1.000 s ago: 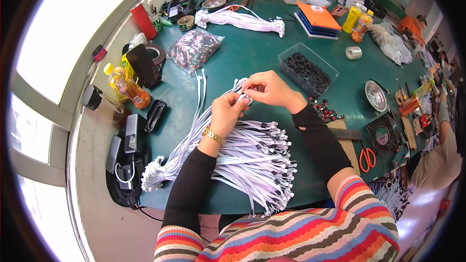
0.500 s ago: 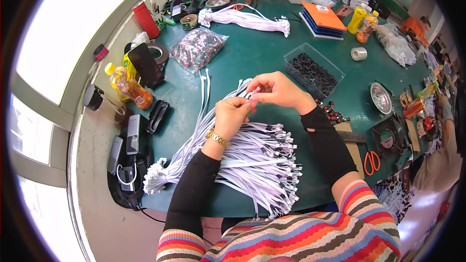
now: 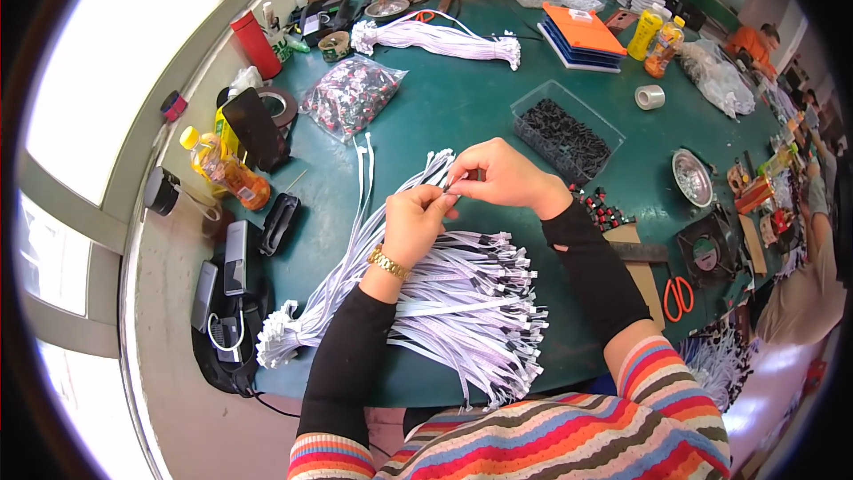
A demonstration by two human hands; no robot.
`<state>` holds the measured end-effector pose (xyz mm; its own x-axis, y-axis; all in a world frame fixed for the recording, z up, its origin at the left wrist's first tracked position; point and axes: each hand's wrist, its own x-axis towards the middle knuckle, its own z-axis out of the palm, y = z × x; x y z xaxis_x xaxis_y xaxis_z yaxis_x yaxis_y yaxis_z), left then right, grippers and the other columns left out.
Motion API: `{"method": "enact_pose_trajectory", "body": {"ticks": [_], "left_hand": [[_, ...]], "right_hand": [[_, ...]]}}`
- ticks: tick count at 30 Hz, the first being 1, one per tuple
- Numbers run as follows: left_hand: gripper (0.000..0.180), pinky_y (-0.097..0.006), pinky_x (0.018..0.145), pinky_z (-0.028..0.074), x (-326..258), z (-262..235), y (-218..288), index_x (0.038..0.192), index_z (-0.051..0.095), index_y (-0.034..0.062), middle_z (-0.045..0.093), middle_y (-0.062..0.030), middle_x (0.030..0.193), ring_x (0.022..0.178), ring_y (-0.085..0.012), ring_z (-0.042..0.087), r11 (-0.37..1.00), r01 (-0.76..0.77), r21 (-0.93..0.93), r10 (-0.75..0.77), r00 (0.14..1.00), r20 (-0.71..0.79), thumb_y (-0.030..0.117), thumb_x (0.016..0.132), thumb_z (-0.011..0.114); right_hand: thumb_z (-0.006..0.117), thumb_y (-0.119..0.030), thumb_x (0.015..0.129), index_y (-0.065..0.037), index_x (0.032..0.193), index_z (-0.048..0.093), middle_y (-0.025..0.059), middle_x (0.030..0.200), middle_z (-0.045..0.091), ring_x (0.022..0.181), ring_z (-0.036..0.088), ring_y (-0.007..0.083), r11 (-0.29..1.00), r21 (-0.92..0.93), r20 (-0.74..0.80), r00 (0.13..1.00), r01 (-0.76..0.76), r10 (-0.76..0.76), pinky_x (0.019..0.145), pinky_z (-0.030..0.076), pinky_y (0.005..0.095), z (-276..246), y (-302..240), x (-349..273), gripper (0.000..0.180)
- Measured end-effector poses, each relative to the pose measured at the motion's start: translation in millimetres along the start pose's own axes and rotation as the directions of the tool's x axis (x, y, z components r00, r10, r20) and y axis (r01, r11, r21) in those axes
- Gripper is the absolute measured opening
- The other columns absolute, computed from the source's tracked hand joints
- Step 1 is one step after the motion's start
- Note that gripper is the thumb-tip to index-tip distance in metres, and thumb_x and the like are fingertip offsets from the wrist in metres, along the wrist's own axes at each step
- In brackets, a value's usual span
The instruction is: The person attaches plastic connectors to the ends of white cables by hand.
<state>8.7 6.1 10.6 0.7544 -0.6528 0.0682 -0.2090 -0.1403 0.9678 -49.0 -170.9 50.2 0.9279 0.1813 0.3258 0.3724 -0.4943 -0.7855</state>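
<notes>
Left hand and right hand pinched on a thin white ribbon cable, flat striped bundle beneath.

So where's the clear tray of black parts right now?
In the head view, the clear tray of black parts sits on the green table, just beyond the right hand, with a tape roll further right.

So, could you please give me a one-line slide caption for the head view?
Both hands, left hand and right hand, pinch one white cable's end above a fanned cable pile on a green table.

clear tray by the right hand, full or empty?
Partly full. The clear tray holds a layer of small black parts; its near corner shows bare bottom.
</notes>
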Motion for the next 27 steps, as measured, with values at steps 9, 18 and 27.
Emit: {"method": "enact_pose_trajectory", "body": {"ticks": [9,18,27], "left_hand": [[0.018,-0.02,0.042,0.04,1.9,-3.8,-4.4,0.075,0.063,-0.0009,0.063,-0.0031,0.063,0.047,-0.0046,0.052,0.993,-0.028,-0.112,0.022,0.998,-0.052,0.013,0.086,0.063],[0.018,-0.018,0.046,0.039,1.8,-2.3,-6.4,0.079,0.061,0.0007,0.062,-0.0021,0.066,0.051,-0.004,0.051,0.997,-0.04,-0.068,0.04,0.999,-0.009,0.017,0.088,0.062],[0.019,-0.018,0.048,0.042,2.1,2.1,-3.8,0.102,0.056,0.0007,0.062,-0.0021,0.073,0.059,-0.0048,0.055,0.97,-0.139,-0.201,0.142,0.99,0.002,0.015,0.089,0.06]], "right_hand": [[0.067,-0.01,0.078,-0.001,0.088,0.065,0.0045,0.078,0.065,0.066,0.058,0.0095,0.989,0.126,-0.107,0.99,-0.074,0.088,0.06,0.046,0.0241,7.4,-8.0,4.6,0.014],[0.067,-0.011,0.08,-0.004,0.092,0.066,0.004,0.079,0.063,0.063,0.056,0.009,0.994,-0.013,-0.115,0.987,0.11,-0.111,0.054,0.044,0.0222,4.9,-2.8,5.5,0.014],[0.064,-0.007,0.08,0.002,0.088,0.064,0.009,0.077,0.064,0.063,0.062,0.0137,0.988,0.157,-0.148,0.988,-0.01,0.034,0.058,0.049,0.0249,10.1,-7.6,2.7,0.011]]}}
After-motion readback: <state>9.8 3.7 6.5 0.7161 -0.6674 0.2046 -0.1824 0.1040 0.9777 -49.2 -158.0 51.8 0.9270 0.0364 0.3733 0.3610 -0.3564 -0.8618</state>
